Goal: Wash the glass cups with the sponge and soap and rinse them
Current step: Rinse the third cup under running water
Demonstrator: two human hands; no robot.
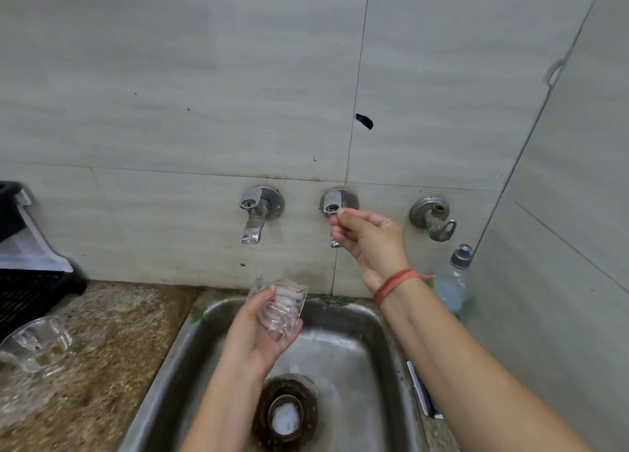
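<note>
Clear glass, ribbed on the side and wet, is the cup (pixel 280 310) that the left hand (pixel 255 339) holds over the steel sink (pixel 357 318). The fingers (pixel 292 330) of this hand are curled under the base and the thumb lies along the side, so the grip is closed round the cup. The cup is tilted: its long axis goes from the palm up toward the wall, mouth away from the person.

The right hand (pixel 367 240) is higher and to the right, and its fingers pinch the middle tap handle (pixel 332 203). The spout (pixel 336 244) is partly hidden behind that hand. The cup lies below it and to the left, so probably it must go a little right to meet the water. Whether water runs now is not clear.

A second glass cup (pixel 37 342) sits on the tabletop (pixel 119 332), far left.
</note>
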